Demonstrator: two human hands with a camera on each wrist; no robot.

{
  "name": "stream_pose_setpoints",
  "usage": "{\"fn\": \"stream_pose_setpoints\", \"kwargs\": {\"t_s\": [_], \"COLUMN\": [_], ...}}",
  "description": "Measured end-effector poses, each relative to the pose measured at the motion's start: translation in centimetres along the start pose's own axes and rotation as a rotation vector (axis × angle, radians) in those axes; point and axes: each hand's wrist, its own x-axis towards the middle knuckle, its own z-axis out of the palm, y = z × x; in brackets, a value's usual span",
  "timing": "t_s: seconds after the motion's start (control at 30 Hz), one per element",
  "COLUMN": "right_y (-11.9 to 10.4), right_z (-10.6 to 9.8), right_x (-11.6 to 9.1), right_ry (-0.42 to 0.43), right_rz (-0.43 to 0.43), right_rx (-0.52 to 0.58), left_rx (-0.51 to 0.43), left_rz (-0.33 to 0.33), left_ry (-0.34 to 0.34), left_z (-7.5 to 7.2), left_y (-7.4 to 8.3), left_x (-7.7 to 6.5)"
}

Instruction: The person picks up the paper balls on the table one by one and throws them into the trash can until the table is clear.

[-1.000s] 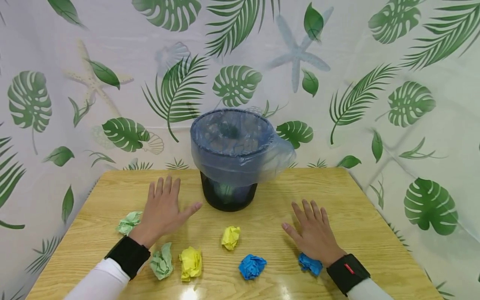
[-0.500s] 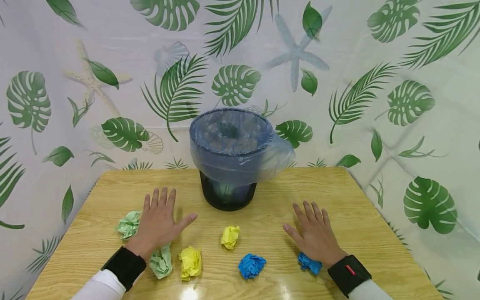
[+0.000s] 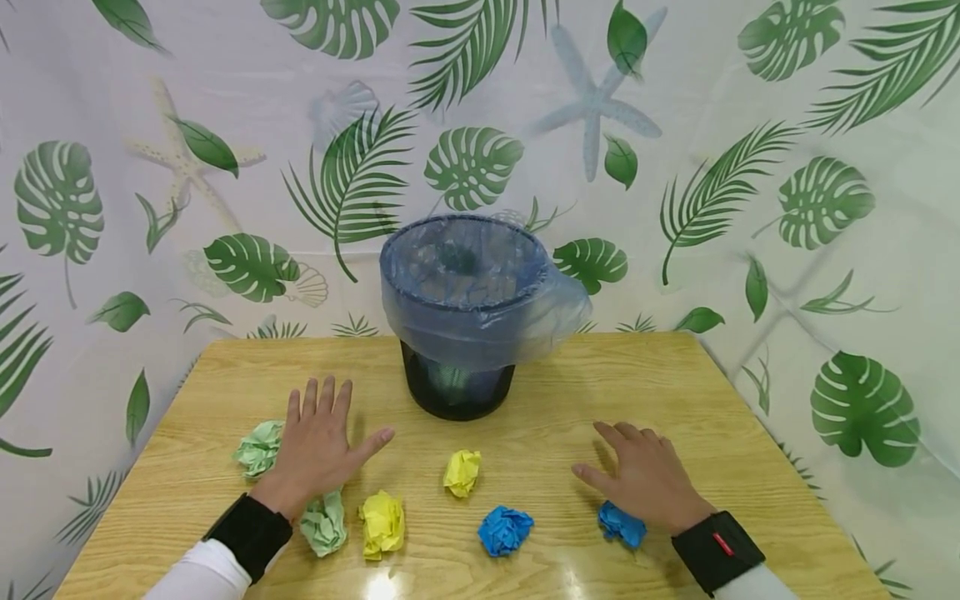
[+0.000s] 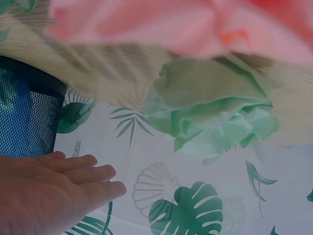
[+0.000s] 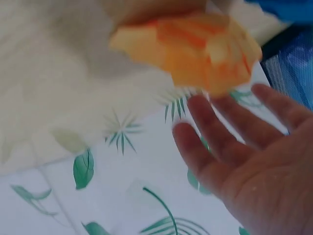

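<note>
Toward the left edge of the surface point(image 3: 675, 379), the person's left hand point(image 3: 318, 446) is back up, fingers straight, thumb spread. Toward the right edge, the right hand point(image 3: 648, 477) has fingers gently bent, thumb apart.

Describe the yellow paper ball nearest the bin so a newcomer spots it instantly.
On the wooden table, find the black mesh bin with the blue liner. In front of its base lies a crumpled yellow paper ball, closer to the bin than the other yellow paper ball.
</note>
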Motion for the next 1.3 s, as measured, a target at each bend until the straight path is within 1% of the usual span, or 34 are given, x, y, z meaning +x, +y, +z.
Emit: {"fn": "stream_pose_setpoints", "kwargs": {"t_s": [0.1,0.2,0.37,0.43,0.57,0.67,0.73,0.8,0.97,1.17,1.3], "right_y": [0.1,0.1,0.2,0.3,0.7,1.2,1.6,2.0,2.8,3.4,3.4], "right_z": [-0.8,-1.3,-1.7,-1.6,-1.4,-1.4,-1.3,-1.2,-0.9,-0.6,-0.6], "right_x": [-0.4,-0.7,-1.7,-2.0,-2.3,-2.4,-2.4,-2.3,-1.8,-1.4,-1.4], "right_ry": [-0.084,-0.146,-0.175,-0.186,-0.224,-0.231,-0.222,-0.224,-0.240,-0.184,-0.163], "right_rz": [0.019,0.027,0.013,0.021,0.056,0.054,0.038,0.036,0.073,0.040,0.032], "right_rx": [-0.004,-0.011,-0.065,-0.073,0.002,0.070,0.079,0.081,0.074,0.058,0.052], "left_rx": [0.000,-0.001,0.004,0.008,0.011,0.012,0.010,0.011,0.013,0.009,0.012], "left_rz": [0.000,0.000,-0.002,-0.001,0.001,0.000,-0.001,-0.001,0.003,-0.001,-0.004], "left_ry": [-0.003,-0.004,-0.008,-0.006,0.002,0.005,0.004,0.004,0.005,0.004,0.001], "left_z": [0.1,0.1,0.0,0.0,0.0,0.0,0.0,0.0,0.0,-0.1,-0.1], "left_y": [-0.1,0.0,0.0,0.0,-0.1,-0.1,-0.1,-0.1,-0.1,-0.1,-0.2], "left_x": [0.1,0.1,0.1,0.2,0.2,0.2,0.2,0.3,0.4,0.4,0.4]}}
